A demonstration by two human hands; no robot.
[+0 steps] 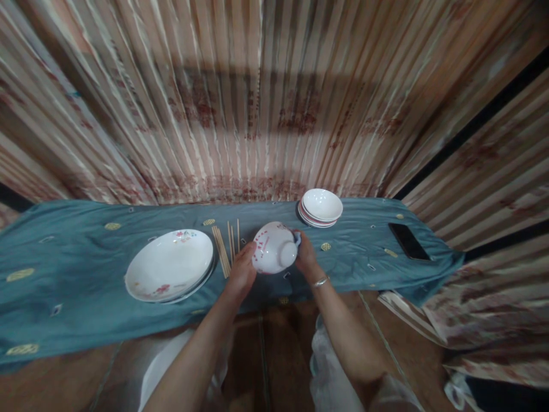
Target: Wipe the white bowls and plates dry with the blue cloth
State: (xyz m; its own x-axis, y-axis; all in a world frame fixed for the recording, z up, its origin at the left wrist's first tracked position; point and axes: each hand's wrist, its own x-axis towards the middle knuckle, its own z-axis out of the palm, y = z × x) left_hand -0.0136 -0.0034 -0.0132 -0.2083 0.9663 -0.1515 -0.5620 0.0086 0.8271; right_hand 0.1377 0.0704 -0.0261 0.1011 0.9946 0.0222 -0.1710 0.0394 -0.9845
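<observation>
- While one plate stack [169,268] and one phone [409,241] flank it, one bowl [271,247] is tilted!
- Left hand [243,266], right hand [306,253]: arms outstretched, grip clamped on its sides.

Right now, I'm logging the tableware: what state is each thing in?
Flowered bowl: held, tilted, base toward the camera
Left hand: grip on the bowl's side
Right hand: against the bowl's other side; grip partly hidden
Large plates: stacked, face up
Chopsticks: lying side by side
Small bowls: nested, openings up
Phone: flat, screen dark
Tablecloth: spread, wrinkled
</observation>
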